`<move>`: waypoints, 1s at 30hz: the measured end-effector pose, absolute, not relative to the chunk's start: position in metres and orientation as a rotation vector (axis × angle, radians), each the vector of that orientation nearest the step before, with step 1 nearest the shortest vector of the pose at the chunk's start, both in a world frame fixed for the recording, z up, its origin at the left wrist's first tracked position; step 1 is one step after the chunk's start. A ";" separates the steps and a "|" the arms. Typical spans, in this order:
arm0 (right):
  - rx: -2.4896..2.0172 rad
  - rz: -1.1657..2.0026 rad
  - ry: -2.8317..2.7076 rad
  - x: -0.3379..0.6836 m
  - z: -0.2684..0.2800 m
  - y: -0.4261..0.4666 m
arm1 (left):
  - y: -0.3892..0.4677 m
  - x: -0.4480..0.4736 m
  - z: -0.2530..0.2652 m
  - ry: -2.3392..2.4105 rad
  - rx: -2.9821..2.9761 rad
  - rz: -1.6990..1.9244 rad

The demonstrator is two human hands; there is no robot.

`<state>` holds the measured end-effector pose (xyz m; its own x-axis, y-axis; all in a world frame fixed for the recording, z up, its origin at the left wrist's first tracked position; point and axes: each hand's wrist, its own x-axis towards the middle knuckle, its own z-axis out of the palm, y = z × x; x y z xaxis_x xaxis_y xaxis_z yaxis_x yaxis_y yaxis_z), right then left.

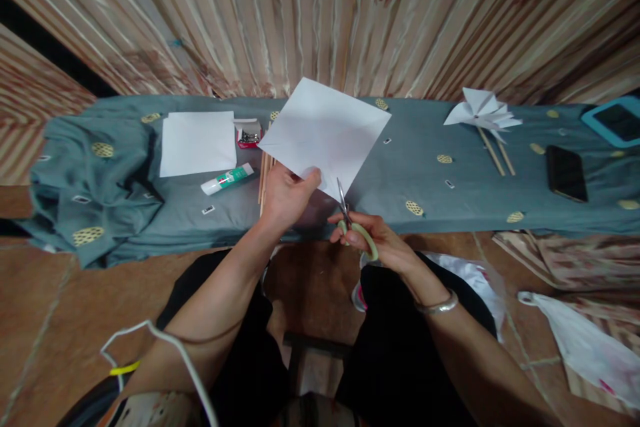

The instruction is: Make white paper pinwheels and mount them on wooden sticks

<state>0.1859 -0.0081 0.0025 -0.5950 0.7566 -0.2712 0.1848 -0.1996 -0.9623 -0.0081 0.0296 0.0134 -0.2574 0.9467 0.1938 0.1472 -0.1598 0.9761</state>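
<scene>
My left hand [287, 197] pinches the near corner of a white square sheet of paper [325, 130], held up tilted like a diamond above the table's front edge. In my right hand [373, 237] are green-handled scissors [350, 217]. Their blades point up and meet the sheet's lower right edge just right of my left thumb.
The low table wears a grey-blue cloth [415, 160]. On it lie a stack of white paper [198, 142], a glue stick [227, 179], a small box of pins [249, 133], wooden sticks [265, 177], paper pinwheels [483, 113] on sticks, a black phone [566, 173] and a blue-cased tablet [617, 121]. Plastic bags [585, 343] lie on the floor at right.
</scene>
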 end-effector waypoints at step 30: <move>-1.098 1.855 -1.689 0.186 0.006 -0.008 | 0.025 -0.011 0.017 1.432 1.369 1.444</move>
